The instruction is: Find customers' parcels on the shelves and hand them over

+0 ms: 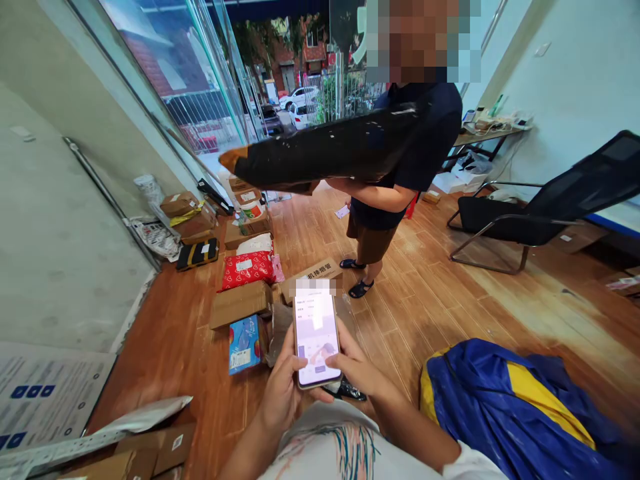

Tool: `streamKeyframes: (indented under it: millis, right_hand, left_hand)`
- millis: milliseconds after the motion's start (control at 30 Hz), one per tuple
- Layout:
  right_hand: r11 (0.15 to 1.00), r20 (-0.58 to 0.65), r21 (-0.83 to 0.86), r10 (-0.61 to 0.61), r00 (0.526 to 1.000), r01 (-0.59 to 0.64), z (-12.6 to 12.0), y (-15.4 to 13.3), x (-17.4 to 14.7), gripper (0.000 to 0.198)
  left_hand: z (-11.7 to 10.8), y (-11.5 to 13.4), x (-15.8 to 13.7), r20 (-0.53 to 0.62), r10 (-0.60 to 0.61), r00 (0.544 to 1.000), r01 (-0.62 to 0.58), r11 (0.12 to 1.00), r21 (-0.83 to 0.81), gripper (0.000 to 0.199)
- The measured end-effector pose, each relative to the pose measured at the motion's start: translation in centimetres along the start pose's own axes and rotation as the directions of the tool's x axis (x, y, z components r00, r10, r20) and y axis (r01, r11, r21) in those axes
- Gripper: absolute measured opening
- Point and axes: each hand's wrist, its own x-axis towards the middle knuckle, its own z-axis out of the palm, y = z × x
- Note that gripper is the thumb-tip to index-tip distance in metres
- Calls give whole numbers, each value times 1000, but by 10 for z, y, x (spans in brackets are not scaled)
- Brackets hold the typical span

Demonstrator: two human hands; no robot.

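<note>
A smartphone [317, 333] with a lit screen is held upright in front of my body, low in the middle of the head view. My left hand [284, 381] grips its left side, the thumb lying over the lower screen. From the right, my right hand [356, 365] holds the other edge, and its thumb also rests on the lower screen. The fingers behind the phone are mostly hidden. Part of the screen's top is blurred out. Beyond the phone lie a brown carton [313, 273] with printed characters and a grey wrapped parcel [281, 330].
Ahead stands a person [425, 140] carrying a long black-wrapped package [330, 150]. Left of the phone are a red heart-patterned parcel [245, 272], a blue box [245, 347] and several cartons. A blue-and-yellow tarp bundle [480, 393] lies right; behind it stands a black chair [530, 213].
</note>
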Motion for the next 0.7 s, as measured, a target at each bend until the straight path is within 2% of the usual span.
streamKeyframes:
  millis: [167, 267, 400, 500, 633, 700]
  right_hand:
    - [1000, 7, 18, 12, 1000, -12, 1, 9, -3, 68]
    - [1000, 3, 28, -1, 1000, 1, -2, 18, -6, 70]
    - [999, -16, 35, -11, 1000, 12, -5, 27, -7, 74]
    - [998, -25, 56, 1, 1000, 0, -2, 25, -9, 77]
    - [1000, -44, 1, -2, 999, 2, 1, 15, -12, 74]
    - [999, -51, -36, -14, 999, 12, 0, 13, -12, 70]
  left_hand:
    - [0, -7, -2, -70, 17, 997, -14, 999, 46, 89]
    - [1, -11, 0, -55, 21, 998, -19, 999, 51, 88]
    - [-1, -15, 5, -34, 0, 999, 0, 1000, -14, 98]
    - [-3, -18, 5, -42, -31, 999, 30, 999, -14, 94]
    - [-1, -20, 0, -119, 1, 993, 8, 997, 73, 87]
    - [1, -18, -1, -95, 11, 995, -3, 996, 93, 87]
